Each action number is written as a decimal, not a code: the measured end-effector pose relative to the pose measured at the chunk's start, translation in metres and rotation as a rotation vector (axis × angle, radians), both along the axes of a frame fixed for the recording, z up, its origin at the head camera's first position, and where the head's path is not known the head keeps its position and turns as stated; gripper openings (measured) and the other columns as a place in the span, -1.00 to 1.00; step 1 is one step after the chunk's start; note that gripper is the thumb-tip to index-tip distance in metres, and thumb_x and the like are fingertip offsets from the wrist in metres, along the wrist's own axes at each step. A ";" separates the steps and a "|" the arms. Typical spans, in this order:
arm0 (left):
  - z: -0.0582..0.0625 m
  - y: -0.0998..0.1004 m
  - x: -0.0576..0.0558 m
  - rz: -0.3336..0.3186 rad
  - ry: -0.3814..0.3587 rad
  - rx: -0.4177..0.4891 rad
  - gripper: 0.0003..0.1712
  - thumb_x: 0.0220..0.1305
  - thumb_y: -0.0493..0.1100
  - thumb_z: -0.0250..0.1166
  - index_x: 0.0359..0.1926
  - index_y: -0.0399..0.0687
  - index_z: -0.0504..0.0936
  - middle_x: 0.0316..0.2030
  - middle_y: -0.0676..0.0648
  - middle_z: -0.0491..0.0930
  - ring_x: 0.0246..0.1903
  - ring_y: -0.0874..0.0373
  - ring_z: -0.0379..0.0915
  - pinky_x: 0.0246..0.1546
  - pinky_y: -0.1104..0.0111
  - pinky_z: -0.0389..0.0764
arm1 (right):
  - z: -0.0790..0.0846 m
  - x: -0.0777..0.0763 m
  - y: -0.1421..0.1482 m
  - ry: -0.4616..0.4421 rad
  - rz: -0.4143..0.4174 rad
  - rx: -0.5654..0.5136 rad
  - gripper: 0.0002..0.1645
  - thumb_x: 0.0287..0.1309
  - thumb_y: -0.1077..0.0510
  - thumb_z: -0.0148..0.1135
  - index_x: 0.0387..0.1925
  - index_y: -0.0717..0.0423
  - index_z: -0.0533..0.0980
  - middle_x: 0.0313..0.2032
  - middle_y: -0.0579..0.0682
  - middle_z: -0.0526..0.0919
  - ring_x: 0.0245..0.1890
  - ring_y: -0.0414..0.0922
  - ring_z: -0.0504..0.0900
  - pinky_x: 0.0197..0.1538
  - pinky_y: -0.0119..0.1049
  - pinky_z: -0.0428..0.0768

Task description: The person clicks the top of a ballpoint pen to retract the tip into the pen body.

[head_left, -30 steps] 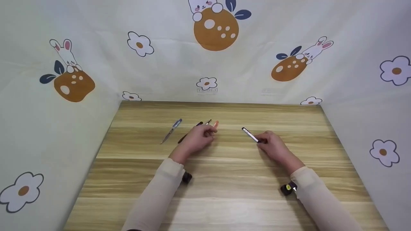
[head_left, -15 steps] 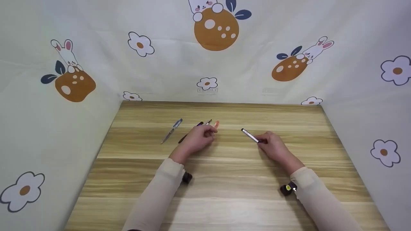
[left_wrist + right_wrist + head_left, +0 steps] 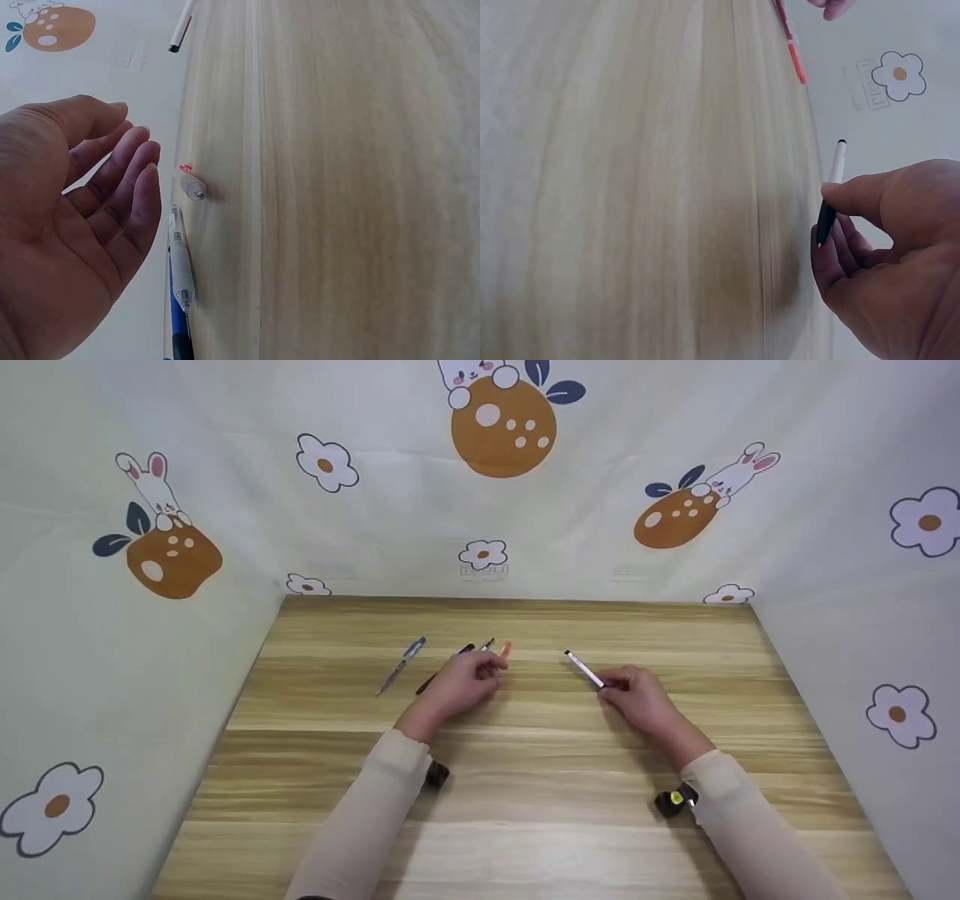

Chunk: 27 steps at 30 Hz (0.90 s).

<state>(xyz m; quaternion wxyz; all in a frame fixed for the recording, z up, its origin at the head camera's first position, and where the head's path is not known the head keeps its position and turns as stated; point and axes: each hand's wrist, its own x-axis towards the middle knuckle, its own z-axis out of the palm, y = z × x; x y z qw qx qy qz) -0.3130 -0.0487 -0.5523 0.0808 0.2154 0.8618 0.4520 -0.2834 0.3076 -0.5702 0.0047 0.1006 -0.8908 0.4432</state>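
My right hand (image 3: 636, 696) pinches a slim white pen (image 3: 583, 669) between thumb and fingers near its black end. In the right wrist view the white barrel (image 3: 838, 165) points away from the thumb, with a small black tip. On the left, my left hand (image 3: 465, 682) holds nothing; its fingers bend loosely above several pens. Close to its fingertips lies an orange-red pen (image 3: 505, 649). A black pen (image 3: 466, 648) and a pen with a clear tip (image 3: 487, 644) are partly hidden by this hand. The left wrist view shows a whitish clear pen (image 3: 181, 262) beside a blue one (image 3: 178, 322).
A blue and clear pen (image 3: 402, 666) lies slantwise at the left. The wood-grain tabletop (image 3: 540, 825) meets a patterned cloth wall (image 3: 390, 525) at the back and on both sides. Each wrist wears a small black camera (image 3: 437, 775).
The far end of the white pen has swung slightly toward the back wall as the right fingers tilt it. My left hand and the other pens stay where they were.
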 end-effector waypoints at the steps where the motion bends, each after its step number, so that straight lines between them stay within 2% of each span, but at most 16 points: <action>1: 0.001 0.000 0.000 0.001 -0.005 0.003 -0.69 0.45 -0.35 0.36 0.17 -0.23 0.76 -0.08 -0.06 0.71 -0.08 0.10 0.61 0.03 0.18 0.68 | 0.001 0.000 -0.001 -0.012 -0.007 -0.031 -0.65 0.32 0.45 0.43 0.12 0.36 0.76 -0.16 0.19 0.79 -0.12 -0.05 0.64 -0.04 -0.39 0.55; 7: 0.005 0.005 0.001 -0.002 -0.032 0.016 -0.70 0.49 -0.34 0.33 0.18 -0.26 0.75 -0.08 -0.06 0.71 -0.10 0.11 0.62 -0.04 0.22 0.69 | 0.011 0.003 -0.012 -0.107 -0.039 -0.228 -0.60 0.39 0.44 0.39 0.23 0.38 0.70 -0.14 0.22 0.76 -0.17 -0.15 0.63 -0.15 -0.46 0.61; 13: 0.009 0.013 0.001 -0.016 -0.023 0.034 -0.71 0.53 -0.31 0.33 0.18 -0.27 0.75 -0.08 -0.04 0.72 -0.08 0.11 0.62 0.01 0.21 0.69 | 0.018 0.007 -0.028 -0.181 -0.084 -0.408 -0.56 0.40 0.47 0.36 0.26 0.46 0.63 -0.19 0.04 0.71 -0.24 -0.23 0.63 -0.23 -0.44 0.65; 17: 0.012 0.019 0.002 -0.001 -0.036 0.077 -0.71 0.55 -0.29 0.34 0.21 -0.22 0.73 -0.03 -0.03 0.72 -0.01 0.11 0.64 0.09 0.19 0.70 | 0.021 0.009 -0.040 -0.212 -0.111 -0.481 -0.57 0.40 0.48 0.34 0.26 0.48 0.61 -0.22 -0.03 0.67 -0.25 -0.22 0.63 -0.23 -0.45 0.62; 22: 0.021 0.028 -0.001 0.047 -0.047 0.161 -0.74 0.57 -0.27 0.35 0.19 -0.11 0.75 -0.01 -0.03 0.74 0.02 0.12 0.66 0.14 0.21 0.69 | 0.022 0.013 -0.053 -0.264 -0.084 -0.539 -0.57 0.43 0.47 0.30 0.27 0.52 0.54 -0.15 0.00 0.66 -0.16 -0.17 0.63 -0.12 -0.40 0.64; 27: 0.032 0.037 -0.002 0.077 -0.045 0.263 -0.69 0.58 -0.26 0.35 0.26 -0.17 0.72 0.07 -0.11 0.75 0.07 0.06 0.68 0.15 0.21 0.71 | 0.024 0.019 -0.064 -0.339 -0.068 -0.637 -0.66 0.49 0.44 0.25 0.22 0.43 0.55 -0.12 0.01 0.65 -0.13 -0.14 0.62 -0.10 -0.35 0.66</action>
